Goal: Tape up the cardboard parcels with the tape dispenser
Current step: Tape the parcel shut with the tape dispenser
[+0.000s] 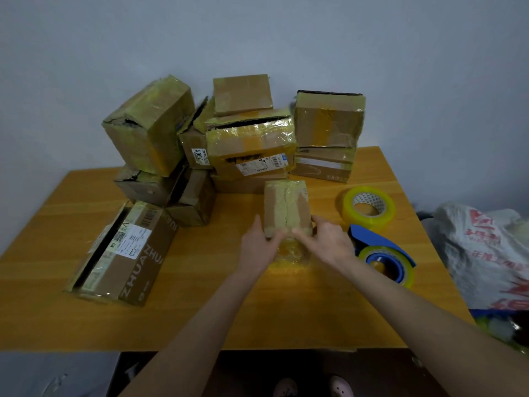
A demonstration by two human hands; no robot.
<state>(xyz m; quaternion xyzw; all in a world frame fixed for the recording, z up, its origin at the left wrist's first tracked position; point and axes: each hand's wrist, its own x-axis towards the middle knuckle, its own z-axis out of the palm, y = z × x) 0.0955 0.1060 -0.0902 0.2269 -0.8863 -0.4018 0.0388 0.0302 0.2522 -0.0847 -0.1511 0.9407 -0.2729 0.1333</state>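
A small cardboard parcel [286, 206] wrapped in clear tape stands in the middle of the wooden table [300, 310]. My left hand [259, 245] holds its near left corner, thumb on the top edge. My right hand [329, 239] grips its near right corner, fingers curled over the front face. The blue tape dispenser [380, 253], loaded with a clear roll, lies on the table just right of my right hand, untouched. A spare roll of clear tape [369, 207] sits behind it.
Several taped parcels are stacked along the back of the table [249, 138]. A long box marked ZHUANZHUAN [123, 253] lies at the left. A white plastic bag [486, 253] sits off the table's right edge. A wall stands behind.
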